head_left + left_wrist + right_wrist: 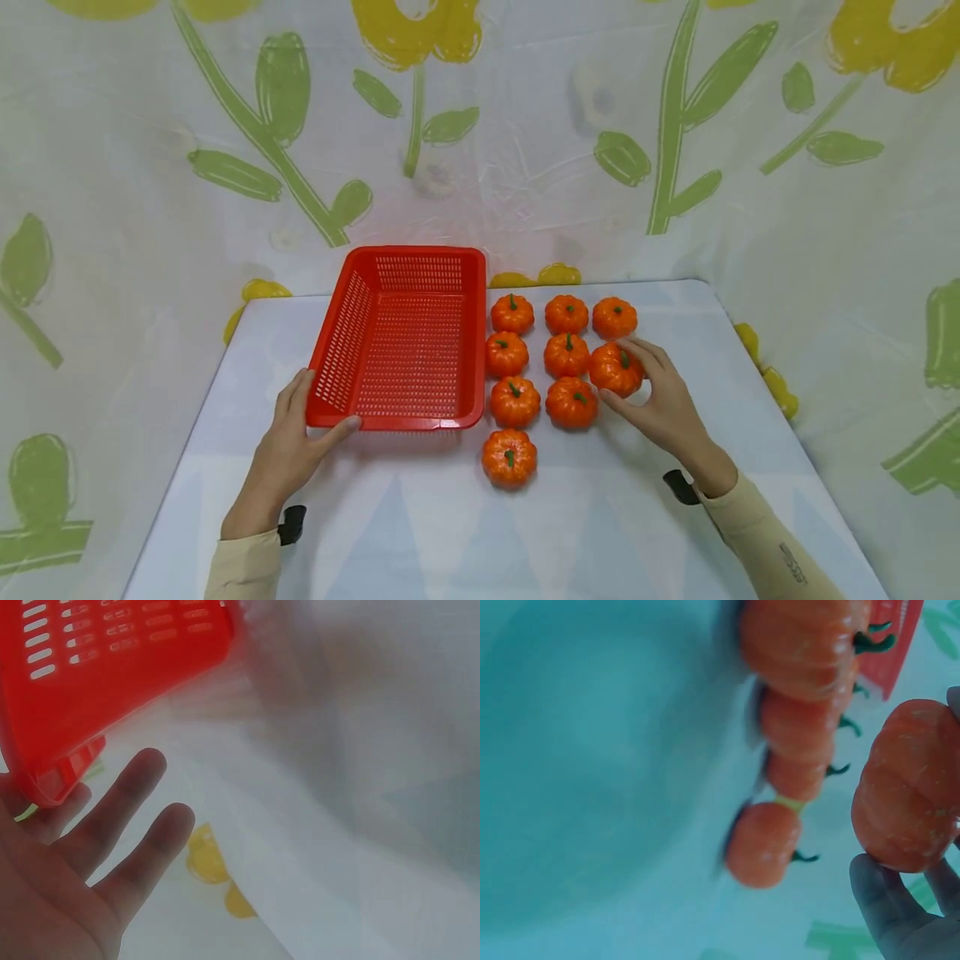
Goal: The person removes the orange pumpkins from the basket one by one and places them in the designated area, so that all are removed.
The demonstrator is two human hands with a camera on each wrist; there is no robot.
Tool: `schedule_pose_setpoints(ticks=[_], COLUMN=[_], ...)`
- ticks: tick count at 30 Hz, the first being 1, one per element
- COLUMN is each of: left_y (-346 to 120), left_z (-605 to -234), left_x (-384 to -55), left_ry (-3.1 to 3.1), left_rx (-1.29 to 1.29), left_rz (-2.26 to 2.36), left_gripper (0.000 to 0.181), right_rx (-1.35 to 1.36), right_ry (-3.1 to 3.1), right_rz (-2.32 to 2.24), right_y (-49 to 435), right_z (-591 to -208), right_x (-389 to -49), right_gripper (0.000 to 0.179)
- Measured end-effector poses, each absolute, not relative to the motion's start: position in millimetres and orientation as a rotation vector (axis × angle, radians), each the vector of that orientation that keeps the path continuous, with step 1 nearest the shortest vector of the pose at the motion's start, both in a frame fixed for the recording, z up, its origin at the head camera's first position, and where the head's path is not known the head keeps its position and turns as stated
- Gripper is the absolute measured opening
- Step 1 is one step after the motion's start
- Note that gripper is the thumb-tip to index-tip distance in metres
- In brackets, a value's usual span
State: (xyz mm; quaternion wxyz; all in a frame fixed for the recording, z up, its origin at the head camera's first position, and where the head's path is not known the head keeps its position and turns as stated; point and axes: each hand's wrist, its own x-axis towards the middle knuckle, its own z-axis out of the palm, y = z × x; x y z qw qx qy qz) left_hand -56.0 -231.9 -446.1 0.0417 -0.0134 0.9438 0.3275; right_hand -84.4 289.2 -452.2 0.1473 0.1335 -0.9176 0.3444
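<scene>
My right hand [663,404] holds a small orange pumpkin [617,369] with a green stem between thumb and fingers. In the right wrist view, that pumpkin [907,787] is off the table, apart from the row beside it. My left hand [281,446] grips the near left corner of a red plastic basket [468,417], thumb at the front rim and fingers along the left side. Seen from the left wrist, two fingers [124,802] of this hand stretch out clear of the basket wall [127,675]. The inside of the basket holds nothing.
Several more pumpkins stand in columns right of the basket, with one pumpkin [509,458] nearest the front and another [614,317] at the back right. A pale patterned cloth covers the table [420,533]. Behind it hangs a flowered curtain [525,167].
</scene>
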Motion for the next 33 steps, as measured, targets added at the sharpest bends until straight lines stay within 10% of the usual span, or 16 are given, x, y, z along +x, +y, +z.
schedule_pose_setpoints(ticks=[33], left_y=[-229.1], left_z=[-447.9], left_x=[-58.1], left_ry=[2.919], left_rx=[-0.043], left_rz=[1.047], left_gripper=[0.11], right_rx=[0.268], right_ry=[-2.794], right_rz=[0.955], right_y=[320.5], right_z=[-509.4], right_x=[-69.1], right_gripper=[0.074])
